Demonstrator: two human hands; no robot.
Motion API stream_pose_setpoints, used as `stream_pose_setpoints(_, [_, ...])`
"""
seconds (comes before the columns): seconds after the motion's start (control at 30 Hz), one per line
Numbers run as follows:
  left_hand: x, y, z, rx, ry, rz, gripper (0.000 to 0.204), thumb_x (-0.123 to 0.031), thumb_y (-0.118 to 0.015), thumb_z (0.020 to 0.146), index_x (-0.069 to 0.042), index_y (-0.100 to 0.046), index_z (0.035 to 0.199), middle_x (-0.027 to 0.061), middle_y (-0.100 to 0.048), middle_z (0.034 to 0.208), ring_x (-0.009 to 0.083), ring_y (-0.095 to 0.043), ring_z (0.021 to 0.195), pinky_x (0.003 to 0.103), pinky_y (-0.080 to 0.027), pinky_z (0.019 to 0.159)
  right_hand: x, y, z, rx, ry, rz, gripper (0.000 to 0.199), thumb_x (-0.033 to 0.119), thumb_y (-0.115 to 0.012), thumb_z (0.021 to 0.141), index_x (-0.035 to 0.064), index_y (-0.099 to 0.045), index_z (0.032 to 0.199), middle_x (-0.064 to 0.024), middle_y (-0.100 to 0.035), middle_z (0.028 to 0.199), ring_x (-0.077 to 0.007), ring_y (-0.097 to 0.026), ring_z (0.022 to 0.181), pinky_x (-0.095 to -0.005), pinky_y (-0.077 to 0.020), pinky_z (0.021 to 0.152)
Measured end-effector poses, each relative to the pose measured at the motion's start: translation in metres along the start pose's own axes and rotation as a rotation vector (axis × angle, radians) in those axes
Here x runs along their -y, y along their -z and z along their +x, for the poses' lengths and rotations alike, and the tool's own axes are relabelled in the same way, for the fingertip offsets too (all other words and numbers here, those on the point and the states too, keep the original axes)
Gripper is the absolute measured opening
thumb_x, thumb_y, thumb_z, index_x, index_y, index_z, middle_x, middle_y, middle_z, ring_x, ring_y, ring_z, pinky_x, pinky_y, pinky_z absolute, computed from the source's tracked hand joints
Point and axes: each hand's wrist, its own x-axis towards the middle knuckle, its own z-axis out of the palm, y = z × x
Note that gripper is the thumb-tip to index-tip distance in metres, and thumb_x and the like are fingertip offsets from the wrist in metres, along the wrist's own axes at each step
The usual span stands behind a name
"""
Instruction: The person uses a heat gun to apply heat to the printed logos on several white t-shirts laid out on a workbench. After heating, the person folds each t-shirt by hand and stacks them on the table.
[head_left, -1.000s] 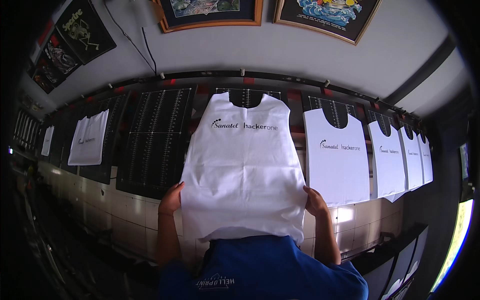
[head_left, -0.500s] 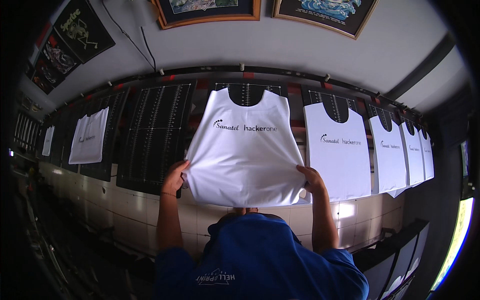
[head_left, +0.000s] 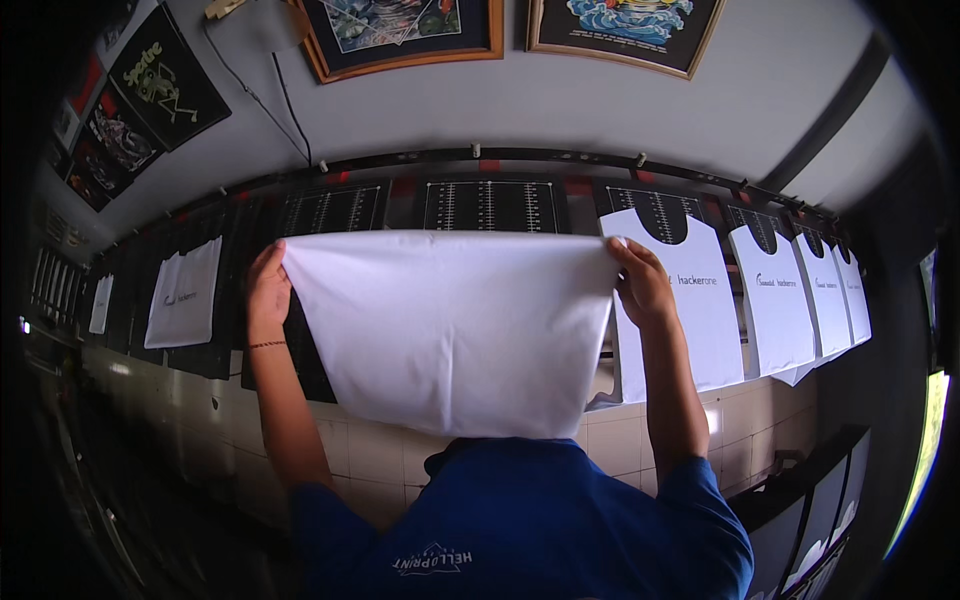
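A white shirt panel point(head_left: 455, 320) is stretched wide between my two hands, its top edge nearly straight. My left hand point(head_left: 268, 288) pinches its upper left corner, the thumb along the edge. At the upper right corner my right hand point(head_left: 645, 283) grips the cloth in the same way. The cloth hangs down toward my body with a soft crease in the middle, and no print shows on the side facing me. Behind it, a black printing board point(head_left: 490, 207) with white ruled marks is partly covered.
To the right, several boards carry white shirt panels point(head_left: 680, 340) with dark printing. On the left lie another printed panel point(head_left: 185, 295), a smaller white piece point(head_left: 101, 305) and a bare black board point(head_left: 325, 208). A dark rail point(head_left: 560, 155) runs behind, below framed pictures point(head_left: 410, 65) on the wall.
The white shirt panel has come up off its board and is raised; its printed front no longer shows. Both hands have moved upward, the left one also outward.
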Motion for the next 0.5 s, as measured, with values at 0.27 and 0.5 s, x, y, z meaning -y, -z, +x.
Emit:
stream_pose_setpoints(0.27, [-0.066, 0.065, -0.022, -0.005, -0.314, 0.27, 0.027, -0.012, -0.058, 0.093, 0.002, -0.056, 0.116, 0.008, -0.058, 0.111, 0.0161, -0.054, 0.109, 0.035, -0.042, 0.098, 0.004, -0.053, -0.003, -0.015, 0.284, -0.287, 0.018, 0.022, -0.067, 0.09, 0.0057, -0.064, 0.097, -0.0035, -0.057, 0.105, -0.0111, -0.055, 0.096, -0.0259, -0.0469, 0.083])
stream_pose_setpoints(0.5, [0.112, 0.166, -0.068, -0.32, 0.064, 0.515, 0.038, -0.024, -0.063, 0.087, -0.005, -0.056, 0.12, 0.0038, -0.055, 0.116, 0.0147, -0.05, 0.111, 0.034, -0.037, 0.096, -0.181, -0.007, -0.028, -0.138, 0.234, -0.753, 0.021, 0.019, -0.07, 0.085, 0.0025, -0.066, 0.098, -0.0161, -0.058, 0.11, -0.0288, -0.054, 0.109, -0.0365, -0.0433, 0.094])
